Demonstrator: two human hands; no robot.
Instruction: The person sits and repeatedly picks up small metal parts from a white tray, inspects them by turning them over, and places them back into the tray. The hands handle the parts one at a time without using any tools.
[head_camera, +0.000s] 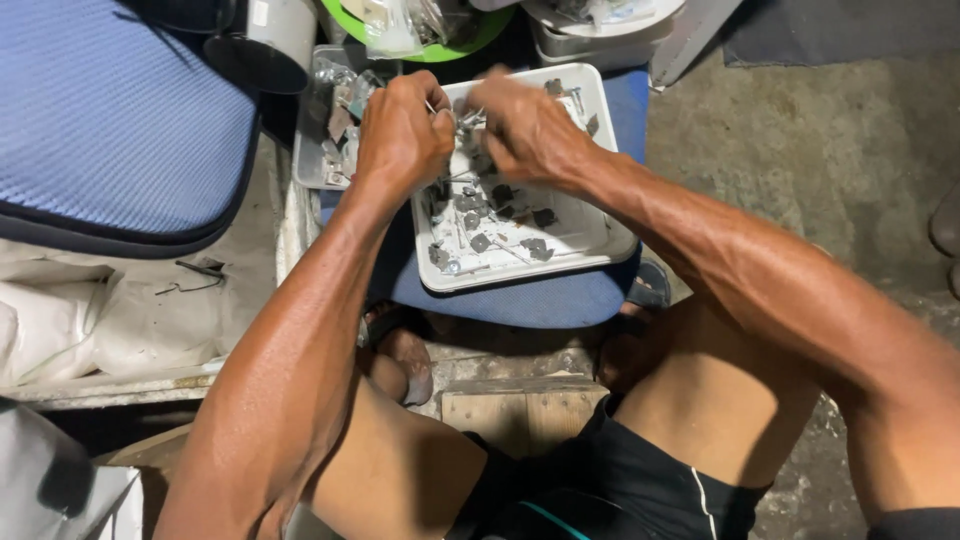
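Concrete floor, white tray (590, 235), grey metal bits (500, 200)

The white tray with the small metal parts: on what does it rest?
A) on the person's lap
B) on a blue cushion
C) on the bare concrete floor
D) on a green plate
B: the white tray lies on a blue cushion, whose edge shows below and beside it, while the left hand and right hand work together over the small metal parts.
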